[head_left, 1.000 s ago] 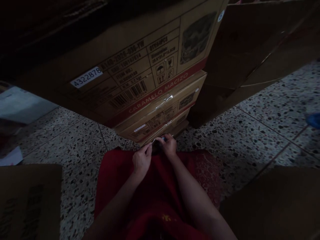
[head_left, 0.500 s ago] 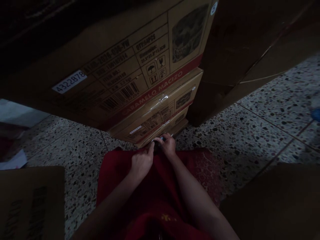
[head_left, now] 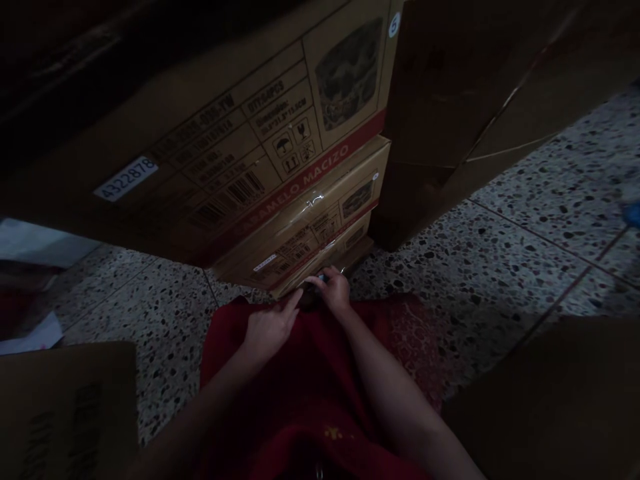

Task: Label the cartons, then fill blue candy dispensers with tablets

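Observation:
My right hand (head_left: 336,291) is closed round a small dark thing with a pale blue part (head_left: 321,277). The dim light hides what kind of thing it is. My left hand (head_left: 270,330) is just to its left, fingers drawn together and fingertips pointing at the thing. Whether anything thin is between those fingertips is too dark to make out. Both hands are low in front of a stack of printed cardboard boxes (head_left: 295,257), above my red clothing (head_left: 310,373).
A large cardboard box (head_left: 280,133) tops the stack, with a white number label (head_left: 126,179). Plain brown boxes (head_left: 435,100) stand to the right. More cardboard lies at the lower left (head_left: 65,407) and lower right (head_left: 555,400). The floor (head_left: 500,247) is speckled tile.
My left hand has moved slightly left and down, away from my right hand. My right hand keeps its hold in about the same place. The view has shifted a little.

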`<state>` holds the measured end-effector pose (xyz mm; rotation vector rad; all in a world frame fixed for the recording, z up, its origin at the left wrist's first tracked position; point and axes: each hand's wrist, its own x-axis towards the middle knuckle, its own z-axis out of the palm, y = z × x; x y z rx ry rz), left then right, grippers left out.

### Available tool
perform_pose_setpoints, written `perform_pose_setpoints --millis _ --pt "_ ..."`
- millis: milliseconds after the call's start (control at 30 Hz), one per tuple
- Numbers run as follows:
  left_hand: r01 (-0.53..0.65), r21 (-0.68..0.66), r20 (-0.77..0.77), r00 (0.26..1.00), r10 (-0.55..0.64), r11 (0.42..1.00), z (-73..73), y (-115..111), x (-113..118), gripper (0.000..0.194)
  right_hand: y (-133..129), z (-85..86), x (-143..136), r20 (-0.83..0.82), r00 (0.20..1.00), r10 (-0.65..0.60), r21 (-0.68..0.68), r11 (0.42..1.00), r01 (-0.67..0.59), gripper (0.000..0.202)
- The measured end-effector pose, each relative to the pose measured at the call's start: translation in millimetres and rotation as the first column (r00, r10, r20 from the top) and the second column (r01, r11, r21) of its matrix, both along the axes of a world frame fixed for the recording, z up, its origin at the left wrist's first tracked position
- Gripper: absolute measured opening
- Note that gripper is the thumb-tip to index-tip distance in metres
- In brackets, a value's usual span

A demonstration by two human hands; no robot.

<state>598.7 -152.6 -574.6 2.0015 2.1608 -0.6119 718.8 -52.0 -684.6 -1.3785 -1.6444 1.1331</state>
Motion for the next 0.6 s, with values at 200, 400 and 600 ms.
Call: perform_pose_setpoints --millis 200,400,600 --pt "0.015 -0.034 -0.090 0.996 -0.018 0.999 -2.4 8 1 0.055 0 6.6 5 -0.116 0.991 -0.068 -0.127 0.990 0.053 0.046" --pt "-0.152 0.060 0.026 0.988 0.150 0.987 -3.8 -32 -19 0.043 -2 31.4 21 -0.349 0.926 -0.144 -0.395 0.918 -0.006 0.062" --pt "-0.315 0.414 0.684 0.727 -0.064 0.854 15.0 3 23 0.035 -19 71.7 39 -0.636 0.727 -0.261 -0.604 0.754 -0.258 0.052"
